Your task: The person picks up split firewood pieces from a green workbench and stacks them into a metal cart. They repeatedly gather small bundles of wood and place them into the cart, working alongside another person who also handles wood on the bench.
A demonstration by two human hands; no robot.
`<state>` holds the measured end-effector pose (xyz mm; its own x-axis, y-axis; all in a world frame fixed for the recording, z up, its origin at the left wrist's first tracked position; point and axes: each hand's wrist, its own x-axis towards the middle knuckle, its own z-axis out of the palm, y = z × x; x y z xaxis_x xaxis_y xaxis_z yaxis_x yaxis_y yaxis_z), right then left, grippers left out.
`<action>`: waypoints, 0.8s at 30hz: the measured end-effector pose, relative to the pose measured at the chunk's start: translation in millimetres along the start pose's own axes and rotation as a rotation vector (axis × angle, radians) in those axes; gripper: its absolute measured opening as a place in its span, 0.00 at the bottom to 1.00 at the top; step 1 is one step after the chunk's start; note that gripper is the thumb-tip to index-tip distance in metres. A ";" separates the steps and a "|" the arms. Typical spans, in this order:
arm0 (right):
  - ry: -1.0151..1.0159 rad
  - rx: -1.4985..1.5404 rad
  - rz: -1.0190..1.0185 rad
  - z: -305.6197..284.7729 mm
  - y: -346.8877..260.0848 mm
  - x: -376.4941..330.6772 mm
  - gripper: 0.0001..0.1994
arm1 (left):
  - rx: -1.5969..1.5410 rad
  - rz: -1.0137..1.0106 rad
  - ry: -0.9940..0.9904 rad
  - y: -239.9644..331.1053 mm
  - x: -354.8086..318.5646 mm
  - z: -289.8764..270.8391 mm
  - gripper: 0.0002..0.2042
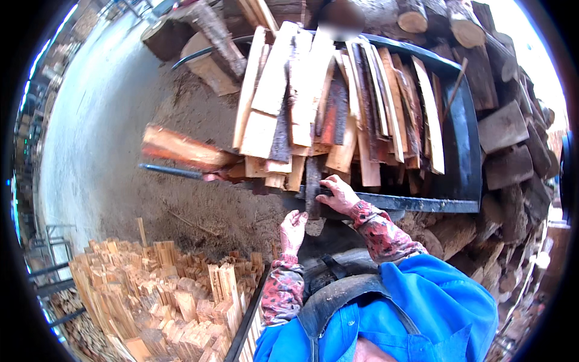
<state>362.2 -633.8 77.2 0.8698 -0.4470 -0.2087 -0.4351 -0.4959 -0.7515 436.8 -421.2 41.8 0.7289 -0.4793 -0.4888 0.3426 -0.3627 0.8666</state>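
A narrow piece of firewood [313,184] with dark bark juts toward me from the stack, in front of my body. The bent fingers of my right hand [339,194] close on its right edge. Lower down, my left hand [293,229] has its fingers curled, the tips against the left edge of the same piece. Beyond both hands, split firewood [271,90] lies stacked lengthwise across a dark metal trough [461,151]. Some pieces show pale split wood, others dark or reddish bark.
To the left, a reddish split log [184,148] sticks out beside a blue-black bar [170,171]. Tightly packed split wood [163,295] fills the lower left, bordered by a dark rail [248,320]. Round logs [506,127] are piled at the right, above a dirty concrete floor [102,139] opposite.
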 end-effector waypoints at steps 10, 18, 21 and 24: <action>0.538 0.015 0.096 -175.0 62.8 -51.4 0.20 | -0.092 -0.140 0.077 3.4 -49.1 50.3 0.14; 0.371 -0.533 0.089 -185.5 119.4 -37.5 0.36 | -0.098 -0.260 0.084 -16.8 -76.6 33.8 0.16; 0.388 -0.499 0.152 -185.1 131.2 -26.0 0.24 | -0.122 -0.254 0.069 -19.7 -79.0 38.0 0.17; 0.639 -0.204 0.047 -204.5 125.3 -37.3 0.16 | -0.126 -0.244 0.059 -29.0 -79.0 42.6 0.17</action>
<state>227.7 -831.5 118.9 0.5673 -0.7934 0.2207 -0.5588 -0.5677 -0.6045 344.1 -406.9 51.1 0.6481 -0.3410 -0.6809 0.5804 -0.3577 0.7316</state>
